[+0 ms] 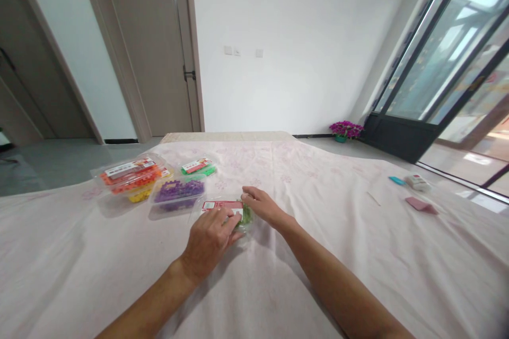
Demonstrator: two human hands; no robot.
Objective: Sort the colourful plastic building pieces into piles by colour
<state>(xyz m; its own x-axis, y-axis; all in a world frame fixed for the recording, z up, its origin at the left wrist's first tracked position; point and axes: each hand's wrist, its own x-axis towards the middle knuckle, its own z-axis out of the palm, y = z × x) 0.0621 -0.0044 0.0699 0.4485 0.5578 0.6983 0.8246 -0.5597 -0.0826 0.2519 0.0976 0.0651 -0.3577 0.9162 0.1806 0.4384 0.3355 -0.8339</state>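
Observation:
A clear plastic box (247,216) with green pieces inside and a red and white label on its lid lies in front of me on the cloth. My left hand (212,235) rests over its near side, fingers bent across the label and thumb low at the near right corner. At the box's far right corner, my right hand (264,205) presses its fingers against the edge. Part of the box is hidden beneath the left hand. Just left of it sits a clear box of purple pieces (178,193).
Farther left, a box of orange pieces (135,174) lies on one with yellow pieces (140,194). Behind the purple box is a box of bright green pieces (201,168). On the right lie a pink cloth-like piece (421,205), a blue item (396,180) and a whitish packet (417,183).

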